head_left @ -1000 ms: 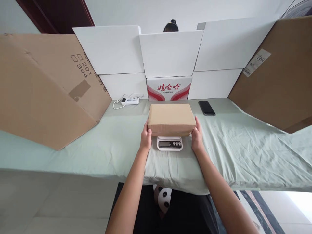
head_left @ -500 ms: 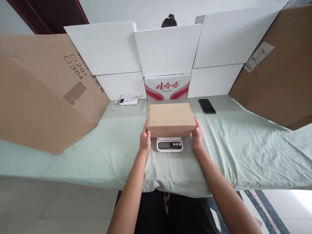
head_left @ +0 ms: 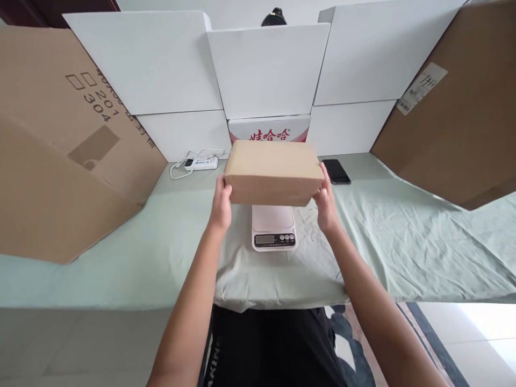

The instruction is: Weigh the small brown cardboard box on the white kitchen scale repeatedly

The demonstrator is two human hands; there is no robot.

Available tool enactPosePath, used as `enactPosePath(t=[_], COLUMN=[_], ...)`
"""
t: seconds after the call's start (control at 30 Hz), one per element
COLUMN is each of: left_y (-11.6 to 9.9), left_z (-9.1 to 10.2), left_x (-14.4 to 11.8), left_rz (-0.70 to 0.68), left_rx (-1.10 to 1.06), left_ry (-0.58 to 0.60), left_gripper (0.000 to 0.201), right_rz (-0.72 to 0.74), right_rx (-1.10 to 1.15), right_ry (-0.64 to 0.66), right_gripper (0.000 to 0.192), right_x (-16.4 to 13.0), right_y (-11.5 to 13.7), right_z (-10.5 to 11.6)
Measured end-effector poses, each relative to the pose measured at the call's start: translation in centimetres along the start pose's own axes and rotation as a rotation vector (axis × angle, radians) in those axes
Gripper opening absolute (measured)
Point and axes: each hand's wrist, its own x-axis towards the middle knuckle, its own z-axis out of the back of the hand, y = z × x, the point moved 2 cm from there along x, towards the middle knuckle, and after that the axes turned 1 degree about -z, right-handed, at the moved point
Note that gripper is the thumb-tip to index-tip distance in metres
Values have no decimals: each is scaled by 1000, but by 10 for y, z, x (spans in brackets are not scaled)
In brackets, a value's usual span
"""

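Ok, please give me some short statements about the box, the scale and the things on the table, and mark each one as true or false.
1. Both hands hold the cardboard box, the left hand at one end and the right hand at the other. True.
2. The box rests on the kitchen scale. False: it is held above the scale, and the platform is bare.
3. A black phone lies on the green cloth, on the right of the box. True.
4. The white power strip lies on top of the phone. False: it lies apart, on the left side near the white boxes.
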Motion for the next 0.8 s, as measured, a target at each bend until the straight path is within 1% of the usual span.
enactPosePath(t=[0.07, 0.13, 0.23, 0.27, 0.33, 0.4, 0.47, 0.53, 0.6, 0.67, 0.73, 0.8], left_y=[19, 46, 87, 97, 109, 111, 107, 101, 94, 89, 88, 91], left_z=[-5, -16, -35, -40, -46, -46, -40, -29, -14, -2, 2, -3], left_x=[27, 41, 42, 39, 34, 31, 31, 33, 34, 34, 35, 36], left_rz=[18, 50, 161, 196, 247, 274, 272, 236, 190, 169, 178, 216], left_rx=[-40, -80, -109, -111, -109, -104, -107, -105, -102, -114, -142, -170], left_ry=[8, -41, -124, -137, -141, -131, -145, -217, -327, -402, -407, -355], left_gripper=[47, 51, 53, 53, 51, 51, 54, 61, 69, 74, 76, 75], right_rz=[-14, -20, -29, -39, -74, -119, -175, -260, -343, -381, -383, -379], right_rx=[66, 101, 87, 83, 98, 137, 195, 268, 327, 344, 335, 326], right_ry=[23, -17, -115, -134, -152, -154, -153, -192, -268, -332, -337, -282], right_gripper=[90, 94, 89, 87, 84, 83, 87, 97, 108, 112, 111, 108], right_x=[25, 44, 58, 60, 59, 57, 57, 57, 57, 57, 57, 56], right_y=[-17, -41, -76, -85, -99, -106, -109, -112, -114, -114, -115, -115], right_z=[-7, -16, -27, -29, -32, -34, -32, -27, -18, -10, -6, -9])
